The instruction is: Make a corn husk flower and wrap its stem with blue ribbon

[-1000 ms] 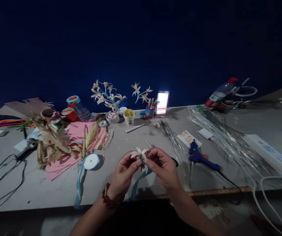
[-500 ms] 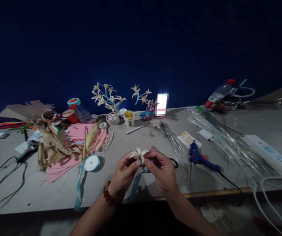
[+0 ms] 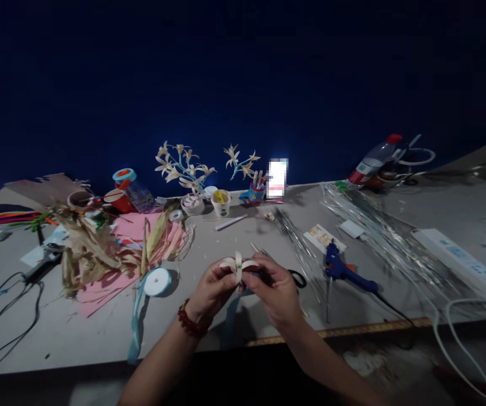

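Observation:
Between both hands is a small handmade flower with pale, curled petals, like the corn husk on the table. My left hand, with a beaded bracelet at the wrist, is closed on the flower's base from the left, thumb in front. From the right, my right hand pinches the same base with thumb and fingers. The fingers hide most of the stem end. Below the hands a light blue ribbon strip lies near the table edge. A ribbon roll is left of my left hand; black scissor-like handles show beside my right hand.
Dried corn husks lie on pink paper at the left. Finished flower branches stand at the back, beside a paper cup. To the right are wires, a blue glue gun and a power strip.
The flower has turned in my fingers, so its petals now show from a different side. Both hands stay closed on it. The whole view has shifted slightly.

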A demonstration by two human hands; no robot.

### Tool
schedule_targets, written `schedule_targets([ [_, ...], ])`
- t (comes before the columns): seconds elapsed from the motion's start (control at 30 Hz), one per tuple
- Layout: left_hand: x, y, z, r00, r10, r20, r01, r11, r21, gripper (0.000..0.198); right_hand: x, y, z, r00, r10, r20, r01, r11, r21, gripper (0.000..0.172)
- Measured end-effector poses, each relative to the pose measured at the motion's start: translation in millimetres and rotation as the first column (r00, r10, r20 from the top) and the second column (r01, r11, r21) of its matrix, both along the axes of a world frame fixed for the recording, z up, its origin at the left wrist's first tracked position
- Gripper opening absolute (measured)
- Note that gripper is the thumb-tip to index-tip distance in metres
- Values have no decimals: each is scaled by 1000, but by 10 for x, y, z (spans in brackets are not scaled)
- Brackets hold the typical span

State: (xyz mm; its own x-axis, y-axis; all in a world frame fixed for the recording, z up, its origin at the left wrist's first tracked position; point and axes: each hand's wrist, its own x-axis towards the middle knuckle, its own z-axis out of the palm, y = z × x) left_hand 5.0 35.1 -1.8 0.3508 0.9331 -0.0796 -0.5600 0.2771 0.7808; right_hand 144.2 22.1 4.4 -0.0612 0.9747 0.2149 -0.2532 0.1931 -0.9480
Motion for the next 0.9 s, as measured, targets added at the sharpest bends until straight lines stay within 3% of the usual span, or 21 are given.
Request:
schedule_targets([
  [0.2,-12,49,15,996,-71,57,74,996,-56,40,2,34,4,999,-22,37,23,999,-28,11],
  [0.5,-80,145,-63,968,-246,45,247,969,-8,43,60,83,83,994,12,110,-7,999,-38,18],
  [0.7,-62,165,-10,928,-369,48,370,929,1,45,160,122,256,956,193,223,-194,981,-13,27],
  [0.9,11,130,44,921,-380,79,382,924,-7,43,191,125,137,967,245,67,-234,962,-142,24],
])
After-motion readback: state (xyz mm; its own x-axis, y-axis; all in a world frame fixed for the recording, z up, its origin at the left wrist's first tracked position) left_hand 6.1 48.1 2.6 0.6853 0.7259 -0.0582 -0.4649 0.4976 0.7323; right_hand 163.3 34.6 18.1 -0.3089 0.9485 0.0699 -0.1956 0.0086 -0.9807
